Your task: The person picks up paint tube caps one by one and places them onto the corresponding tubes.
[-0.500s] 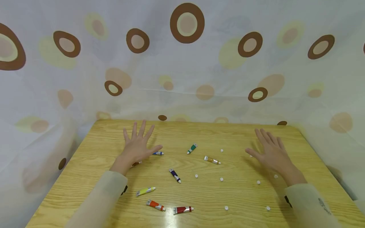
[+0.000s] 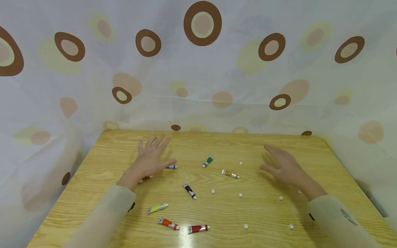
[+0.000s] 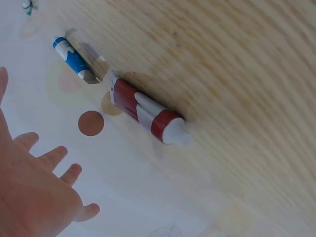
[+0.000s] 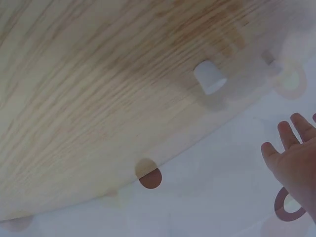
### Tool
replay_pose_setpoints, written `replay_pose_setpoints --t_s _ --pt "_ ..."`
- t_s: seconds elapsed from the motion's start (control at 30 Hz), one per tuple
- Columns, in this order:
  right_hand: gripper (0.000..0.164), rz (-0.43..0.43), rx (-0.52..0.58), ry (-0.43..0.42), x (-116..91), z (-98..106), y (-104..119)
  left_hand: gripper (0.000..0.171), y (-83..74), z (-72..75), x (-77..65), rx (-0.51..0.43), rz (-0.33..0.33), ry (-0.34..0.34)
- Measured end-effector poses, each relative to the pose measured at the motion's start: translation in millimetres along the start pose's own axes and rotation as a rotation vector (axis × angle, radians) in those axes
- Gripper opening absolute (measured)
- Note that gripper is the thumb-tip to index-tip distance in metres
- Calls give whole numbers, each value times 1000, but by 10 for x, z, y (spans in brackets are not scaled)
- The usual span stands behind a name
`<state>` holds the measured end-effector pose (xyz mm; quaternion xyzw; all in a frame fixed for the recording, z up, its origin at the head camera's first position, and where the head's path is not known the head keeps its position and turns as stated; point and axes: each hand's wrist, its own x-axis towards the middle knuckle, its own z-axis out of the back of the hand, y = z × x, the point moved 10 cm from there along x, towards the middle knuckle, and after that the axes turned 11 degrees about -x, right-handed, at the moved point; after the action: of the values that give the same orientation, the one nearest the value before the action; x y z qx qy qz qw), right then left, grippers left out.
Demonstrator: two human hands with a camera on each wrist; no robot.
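My left hand (image 2: 147,162) hovers over the table's left side, fingers spread and a little bent, holding nothing. Beneath it lie a brown paint tube (image 2: 145,179) and a blue paint tube (image 2: 172,167), partly covered by the hand. The left wrist view shows the brown tube (image 3: 143,111) close up, apart from the fingers (image 3: 52,158). On the right, my right hand (image 2: 286,168) is raised above the wood, thumb apart from the fingers, with nothing in it. A white cap (image 4: 209,77) stands on the table near that hand in the right wrist view.
Across the middle lie green (image 2: 208,161), ochre (image 2: 230,174) and purple (image 2: 189,191) paint tubes. Nearer are yellow (image 2: 157,208), orange (image 2: 169,223) and red (image 2: 199,228) ones. Several white caps (image 2: 240,195) dot the right half. A patterned curtain (image 2: 198,79) surrounds the table.
My right hand has shifted a little left and turned, its fingers drawing together. The left hand's fingers have bent slightly. The tubes lie as before.
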<state>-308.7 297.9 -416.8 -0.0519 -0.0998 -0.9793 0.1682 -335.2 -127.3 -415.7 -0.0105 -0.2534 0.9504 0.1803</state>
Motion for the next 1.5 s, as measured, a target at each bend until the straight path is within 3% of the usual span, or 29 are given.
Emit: replay_pose_setpoints --t_s 0.43,0.8,0.97,1.5 --pt "69 -37 206 83 114 -58 157 80 -86 -23 -23 -37 -90 41" --pt "56 -24 225 134 253 -148 336 68 -153 -148 -19 -24 -141 136" --pt "52 -18 246 142 291 -182 386 62 -176 -168 -30 -32 -167 141" --pt "40 -42 341 245 395 -409 486 40 -109 -239 -5 -56 -129 190"
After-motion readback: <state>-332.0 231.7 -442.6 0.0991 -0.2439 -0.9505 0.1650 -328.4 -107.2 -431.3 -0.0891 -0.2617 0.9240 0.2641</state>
